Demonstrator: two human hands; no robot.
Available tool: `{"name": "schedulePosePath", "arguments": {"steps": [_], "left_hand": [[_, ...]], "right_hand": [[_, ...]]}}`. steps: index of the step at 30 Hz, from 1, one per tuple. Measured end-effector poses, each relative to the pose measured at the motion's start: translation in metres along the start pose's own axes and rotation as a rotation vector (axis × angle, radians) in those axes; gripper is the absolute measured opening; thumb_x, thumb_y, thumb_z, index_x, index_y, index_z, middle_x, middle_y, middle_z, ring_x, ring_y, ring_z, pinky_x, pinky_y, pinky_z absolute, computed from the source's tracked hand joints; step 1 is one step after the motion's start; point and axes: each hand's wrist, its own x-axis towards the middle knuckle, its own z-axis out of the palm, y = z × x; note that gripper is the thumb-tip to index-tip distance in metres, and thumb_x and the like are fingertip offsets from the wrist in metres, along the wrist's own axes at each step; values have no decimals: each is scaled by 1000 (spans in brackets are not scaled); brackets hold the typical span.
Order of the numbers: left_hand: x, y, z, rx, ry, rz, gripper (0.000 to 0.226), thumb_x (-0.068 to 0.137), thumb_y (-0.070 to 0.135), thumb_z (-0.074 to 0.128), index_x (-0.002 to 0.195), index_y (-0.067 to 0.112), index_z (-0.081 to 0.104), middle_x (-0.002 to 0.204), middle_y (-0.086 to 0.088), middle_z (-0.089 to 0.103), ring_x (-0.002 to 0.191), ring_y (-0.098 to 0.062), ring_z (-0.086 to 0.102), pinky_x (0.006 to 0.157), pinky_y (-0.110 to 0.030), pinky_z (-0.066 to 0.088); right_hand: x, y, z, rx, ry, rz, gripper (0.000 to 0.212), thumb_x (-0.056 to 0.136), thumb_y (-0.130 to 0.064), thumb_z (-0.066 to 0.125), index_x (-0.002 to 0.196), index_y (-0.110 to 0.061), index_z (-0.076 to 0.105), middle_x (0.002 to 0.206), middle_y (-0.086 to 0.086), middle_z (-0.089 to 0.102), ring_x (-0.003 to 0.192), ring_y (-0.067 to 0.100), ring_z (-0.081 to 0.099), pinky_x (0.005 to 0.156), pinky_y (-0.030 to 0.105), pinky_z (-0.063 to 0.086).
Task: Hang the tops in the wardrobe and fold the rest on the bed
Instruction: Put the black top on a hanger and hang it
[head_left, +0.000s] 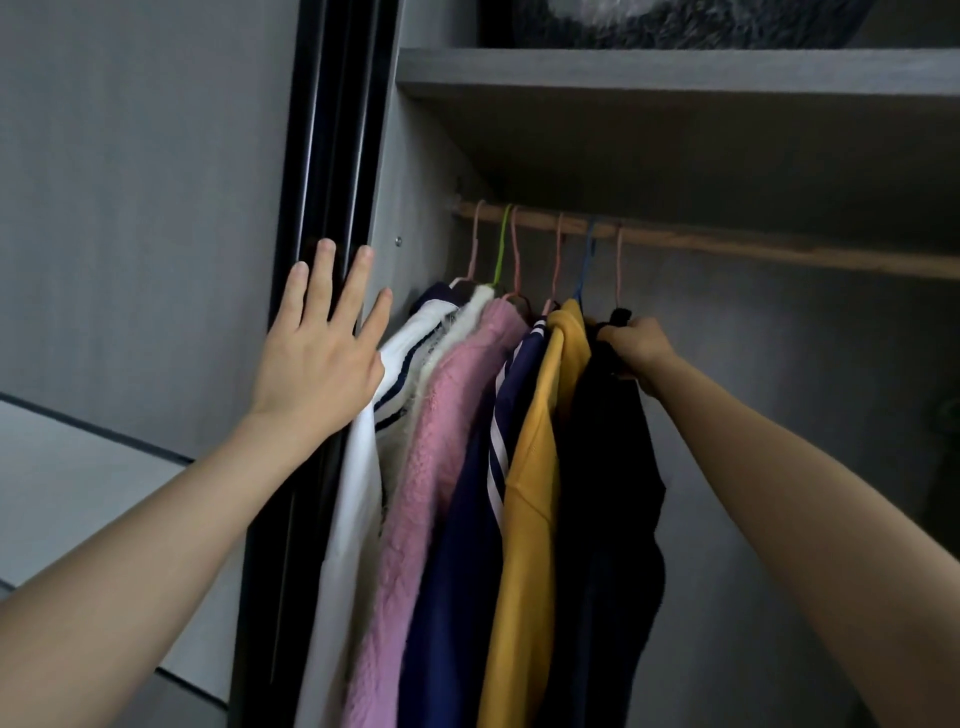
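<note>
The right hand (636, 351) is gripping the black top (608, 467) at its shoulder, fingers curled into the cloth just under the pink hanger hook (618, 270), which is sitting over the wooden rail (779, 247). The left hand (317, 358) is holding nothing; its fingers are spreading straight in front of the dark door track (322, 156), with the palm edge just beside the white striped top (358, 467).

The black top is hanging last in a row of 6, touching the yellow top (535, 493). Left of that are hanging a navy top (467, 545), a pink fleece (431, 441), a cream fluffy top (457, 332) and the white one, all bunching at the rail's left end. The hanging part is looking well along; the bed is not in view.

To finish this step well, I am judging that the right hand should be checking that the hook is seated fully over the rail before letting go, then evening the shoulders so the cloth is not slipping off 1 side. Sliding the hanger a little rightward, where the rail is bare, should be easing the crowding. The left hand could be pressing the row back while this happens.

No brand, label or writing is showing clearly enough to read.
</note>
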Motion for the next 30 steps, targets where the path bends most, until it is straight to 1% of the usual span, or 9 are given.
{"name": "schedulePosePath", "arguments": {"steps": [4,6,9,13,15,18,22,26,30], "left_hand": [[0,0,-4,-69,74,-13,47,86,23,52,130,6,52,148,-25,30,135,-44,19,115,-43,-5],[1,7,-10,-210,132,-116,41,86,23,46,121,6,58,144,-26,36,132,-42,20,113,-49,10],[-1,42,-29,-383,210,-175,35,84,23,46,112,9,61,134,-26,46,127,-41,27,101,-59,28],[9,105,-57,-559,235,-35,34,83,24,49,110,11,65,128,-21,54,124,-37,35,96,-51,33],[19,139,-70,-639,246,13,34,82,25,50,110,12,66,127,-21,54,124,-36,37,94,-48,34],[28,177,-81,-731,283,60,32,81,23,51,107,12,68,128,-22,54,123,-35,37,94,-46,32],[33,231,-93,-835,250,84,33,80,22,51,104,10,69,127,-24,55,122,-36,38,93,-47,33],[33,274,-103,-918,192,119,36,79,23,45,101,8,70,125,-26,55,120,-37,38,91,-45,32],[33,307,-109,-981,111,118,38,79,25,43,100,8,70,124,-26,54,119,-38,40,88,-46,37]], "right_hand": [[-12,-1,-14,-126,-82,2,37,96,-39,45,97,-2,50,68,9,54,55,21,53,52,26,41],[-17,7,-28,-187,-125,6,44,97,-46,38,102,-4,50,67,11,56,56,22,53,54,26,39],[-25,25,-57,-269,-148,22,44,99,-43,36,107,-3,53,67,12,56,57,22,53,57,27,40],[-33,44,-96,-447,-136,35,31,98,-27,43,101,1,57,65,9,55,56,22,51,53,26,39],[-40,54,-131,-629,-84,27,32,97,-23,46,99,6,60,72,13,60,63,25,55,59,30,43],[-54,72,-187,-958,61,40,31,95,-23,47,104,1,64,104,18,64,91,31,60,76,34,46],[-96,97,-271,-1304,251,71,30,92,-18,45,114,-4,60,121,20,52,115,36,44,89,39,41],[-136,108,-331,-1499,461,152,31,93,-17,46,120,-3,53,122,21,46,117,37,39,86,42,40],[-160,117,-364,-1519,420,345,26,93,-10,44,118,-5,50,115,18,58,107,35,56,78,36,45]]}}
